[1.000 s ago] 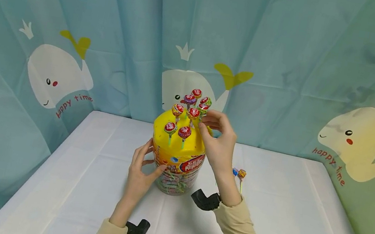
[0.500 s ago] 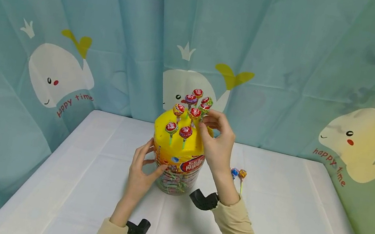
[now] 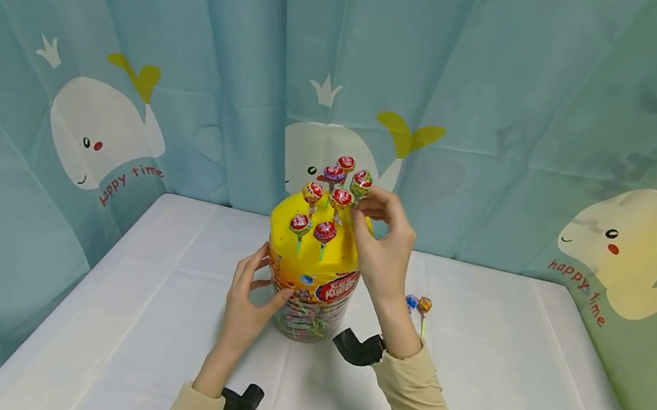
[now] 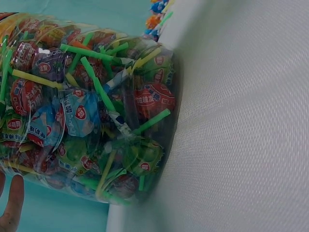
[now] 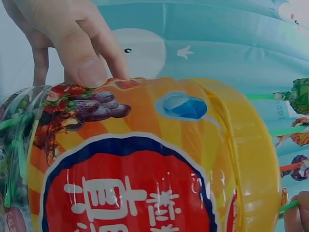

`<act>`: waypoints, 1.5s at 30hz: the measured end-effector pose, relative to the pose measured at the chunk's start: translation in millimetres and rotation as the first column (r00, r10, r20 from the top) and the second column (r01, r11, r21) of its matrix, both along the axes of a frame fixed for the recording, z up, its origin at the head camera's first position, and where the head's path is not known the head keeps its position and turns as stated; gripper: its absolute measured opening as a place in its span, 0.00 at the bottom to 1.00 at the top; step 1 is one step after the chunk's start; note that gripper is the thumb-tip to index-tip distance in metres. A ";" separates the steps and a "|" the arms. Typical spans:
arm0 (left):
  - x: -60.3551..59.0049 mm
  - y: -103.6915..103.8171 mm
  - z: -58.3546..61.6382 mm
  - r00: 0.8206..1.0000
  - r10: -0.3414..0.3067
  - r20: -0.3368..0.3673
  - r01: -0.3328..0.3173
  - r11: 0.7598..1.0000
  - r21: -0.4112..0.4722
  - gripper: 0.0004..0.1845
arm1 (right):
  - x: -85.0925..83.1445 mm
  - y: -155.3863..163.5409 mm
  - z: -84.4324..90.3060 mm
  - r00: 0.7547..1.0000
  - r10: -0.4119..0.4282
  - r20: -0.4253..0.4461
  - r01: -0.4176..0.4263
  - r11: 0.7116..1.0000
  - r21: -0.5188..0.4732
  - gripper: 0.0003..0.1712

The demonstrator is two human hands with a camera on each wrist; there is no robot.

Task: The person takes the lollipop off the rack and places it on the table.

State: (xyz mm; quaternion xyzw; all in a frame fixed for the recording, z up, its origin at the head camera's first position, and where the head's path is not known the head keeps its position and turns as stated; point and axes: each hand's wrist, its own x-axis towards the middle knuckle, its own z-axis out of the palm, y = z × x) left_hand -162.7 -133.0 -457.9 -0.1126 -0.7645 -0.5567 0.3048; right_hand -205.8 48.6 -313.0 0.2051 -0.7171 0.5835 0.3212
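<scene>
A clear jar full of wrapped lollipops [image 4: 79, 113] stands upright on the table, its label [image 5: 130, 193] orange and red and its lid [image 3: 295, 243] yellow. Several lollipops stick up from the lid, among them a red-and-purple one [image 3: 325, 231] near the front. My left hand [image 3: 245, 304] holds the jar's left side, thumb on the label, other fingers around toward the back. At the lid's right edge, my right hand [image 3: 385, 248] pinches a green-wrapped lollipop [image 3: 361, 183] by its stick between thumb and fingers. The stick's lower end is hidden behind the fingers.
Right of the jar lie loose lollipops, one orange [image 3: 425, 305] and one blue [image 3: 412, 301], partly behind the right forearm. A white cloth [image 3: 150, 320] covers the table. Blue-green curtains [image 3: 493, 58] with printed whales hang around it.
The pinched lollipop's head has shifted slightly up, so the two heads seen there earlier now show as one. My right fingers rose a little with it. The left hand and jar stay put.
</scene>
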 end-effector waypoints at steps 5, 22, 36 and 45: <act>1.0 0.7 0.3 1.000 0.002 0.009 -0.002 1.000 -0.001 0.43 | 3.1 3.7 -0.4 1.000 -0.006 -0.005 0.006 1.000 -0.012 0.14; 0.2 0.4 -0.7 1.000 0.003 -0.001 -0.003 1.000 -0.009 0.42 | 16.6 32.0 -27.9 0.993 -0.084 0.083 0.089 0.994 -0.058 0.14; 1.2 0.9 -1.4 1.000 0.003 -0.020 -0.003 1.000 0.005 0.41 | 29.7 61.3 -43.4 0.979 -0.175 0.107 0.184 0.980 -0.078 0.14; 16.1 9.1 27.2 1.000 0.005 -0.024 -0.005 1.000 -0.003 0.41 | 41.8 72.0 -49.7 0.967 -0.217 0.131 0.225 0.973 -0.051 0.14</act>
